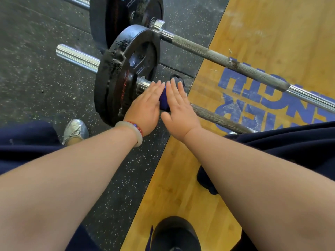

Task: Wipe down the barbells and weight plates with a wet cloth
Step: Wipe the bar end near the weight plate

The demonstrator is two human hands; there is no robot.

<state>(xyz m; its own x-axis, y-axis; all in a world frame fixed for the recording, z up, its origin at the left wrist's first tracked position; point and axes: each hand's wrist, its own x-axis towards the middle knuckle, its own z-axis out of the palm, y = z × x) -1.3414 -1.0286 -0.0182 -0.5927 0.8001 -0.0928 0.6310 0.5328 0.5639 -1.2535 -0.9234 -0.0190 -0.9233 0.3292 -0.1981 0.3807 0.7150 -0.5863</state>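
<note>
Speckled rubber floor (36, 78) lies under the chipped black weight plate (116, 73), yellow wood platform (181, 178) beside it. There my left hand (145, 105) and right hand (179, 107), fingers straight, press a blue cloth (164, 100).

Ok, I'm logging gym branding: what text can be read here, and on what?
Floor letters: blue, upside down and cut off; one row seems to end "GTH", the rest unreadable.
Plate: red marks, too blurred to read.
</note>
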